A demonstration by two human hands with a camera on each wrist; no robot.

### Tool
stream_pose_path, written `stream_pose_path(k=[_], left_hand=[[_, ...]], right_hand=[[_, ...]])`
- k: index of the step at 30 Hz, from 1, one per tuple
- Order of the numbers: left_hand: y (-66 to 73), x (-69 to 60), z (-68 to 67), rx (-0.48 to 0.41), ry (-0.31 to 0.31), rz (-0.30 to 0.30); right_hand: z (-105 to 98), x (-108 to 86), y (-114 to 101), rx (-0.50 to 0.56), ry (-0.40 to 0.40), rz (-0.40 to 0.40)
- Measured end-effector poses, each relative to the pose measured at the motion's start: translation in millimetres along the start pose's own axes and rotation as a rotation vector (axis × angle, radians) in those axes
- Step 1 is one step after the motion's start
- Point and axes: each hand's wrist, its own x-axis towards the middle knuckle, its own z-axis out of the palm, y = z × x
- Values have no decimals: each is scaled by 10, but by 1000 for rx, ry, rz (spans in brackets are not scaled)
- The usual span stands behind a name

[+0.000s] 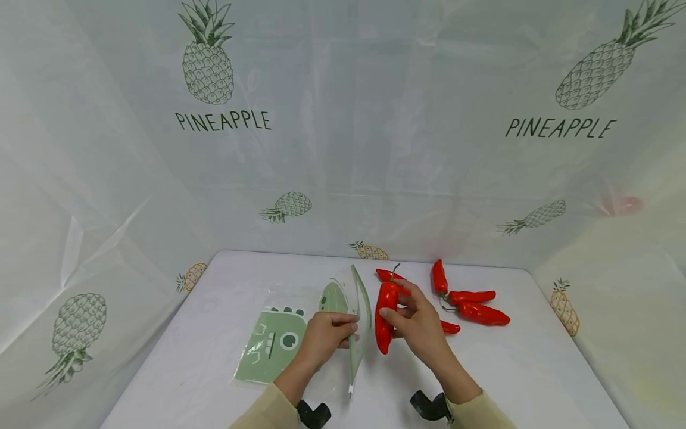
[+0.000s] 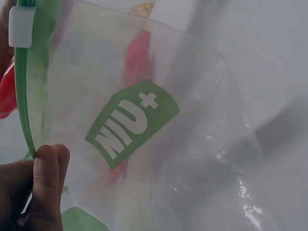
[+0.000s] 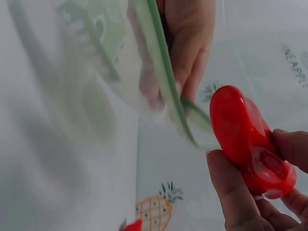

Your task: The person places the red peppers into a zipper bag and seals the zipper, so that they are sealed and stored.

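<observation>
My left hand pinches the green zip edge of a clear zip bag, held upright above the table with its mouth parted. A white slider sits on that edge, and a green "NIU+" label is printed on the film. Just right of the bag, my right hand grips a glossy red pepper between thumb and fingers. Its stem points up in the head view. The pepper is close to the bag's edge in the right wrist view and appears apart from it.
A flat zip bag with a green monster face lies on the white table at left. Several more red peppers lie right and behind the right hand. A pineapple-print sheet hangs around the table.
</observation>
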Motion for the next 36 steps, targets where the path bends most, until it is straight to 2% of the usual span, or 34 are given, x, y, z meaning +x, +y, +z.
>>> stream_pose_path(k=[6,10,18,26,31,36], left_hand=[[4,-21,38,63,3,13],[-9,-36,54,76,1,36],[5,-43,-14,43,16,37],[96,-77,-56,22,81,89],[131,-64,-66,7,125,95],[174,-58,-76,-4,164,108]], right_hand=[[255,-17,-58,122,-26,-14],[356,-34,-36,122,-27,-8],[389,-59,78,-83,9,-8],[393,-73,153,-263,7,-84],[391,-70,145,-316,-46,-94],[385,-88,106,-427,-173,-97]])
